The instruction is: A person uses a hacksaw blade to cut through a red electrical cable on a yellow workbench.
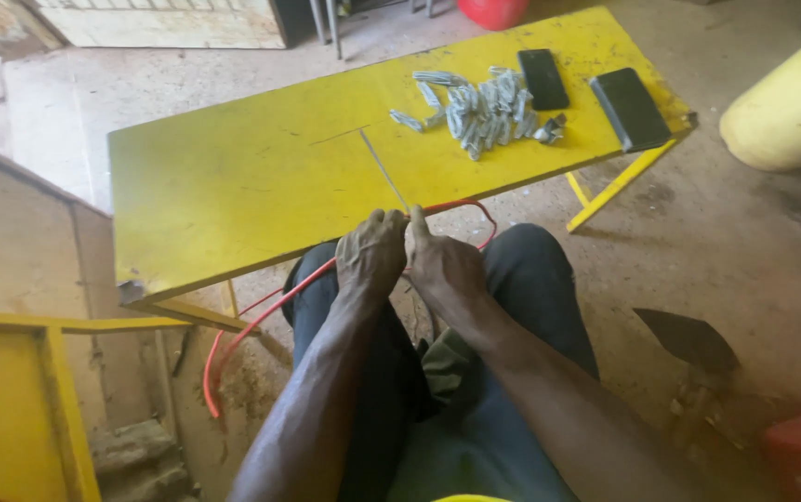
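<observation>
1. Left hand (370,256): closed around a red wire (261,316), knuckles up, just at the near edge of the table (233,186), above the person's lap.
2. Right hand (445,265): touching the left hand, fingers closed on the same wire, thumb raised towards the table edge.
3. Red wire: passes through both hands; one length runs down to the left below the table and curves near the floor, another arcs in a loop to the right of the hands, over the table edge.
4. Rod (383,170): thin, grey, lying on the table, one end pointing at the hands; whether a hand touches it cannot be told.
5. Table: yellow, flat top, tilted across the view, yellow leg at right.
6. Grey pieces (479,110): small, heaped together at the far side of the table, well apart from the hands.
7. Two phones (542,78) (630,108): dark, flat, lying just right of the heap.
</observation>
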